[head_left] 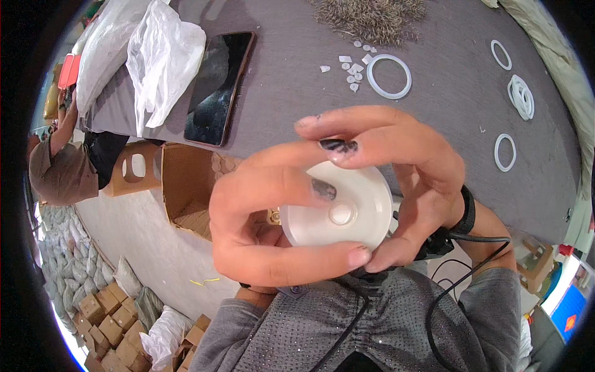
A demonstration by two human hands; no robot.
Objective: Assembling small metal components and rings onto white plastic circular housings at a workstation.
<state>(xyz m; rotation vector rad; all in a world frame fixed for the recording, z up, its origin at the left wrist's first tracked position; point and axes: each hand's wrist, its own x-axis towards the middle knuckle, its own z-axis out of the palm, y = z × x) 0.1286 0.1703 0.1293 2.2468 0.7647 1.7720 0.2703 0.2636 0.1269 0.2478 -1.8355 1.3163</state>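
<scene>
Both hands hold a shallow, round white plastic cup [369, 208] close in front of my chest. Its open face is toward the camera, with a small round boss in the middle. My left hand [251, 214] is closed around its left side, one fingertip reaching over the inside and the thumb along the lower rim. At the upper and right rim, my right hand [424, 161] curls its fingers, its thumb near the lower right edge. A small brass-coloured part [274, 216] shows between my left fingers; whether it is held is unclear. The cup's underside is hidden.
On the grey table [297, 74] lie a phone [217, 90], plastic bags [162, 62], a translucent ring [371, 79], small white pieces [354, 77], a screw pile [372, 18] and stacked white rings [522, 98]. A cardboard box [186, 189] stands lower left. A person [68, 167] sits far left.
</scene>
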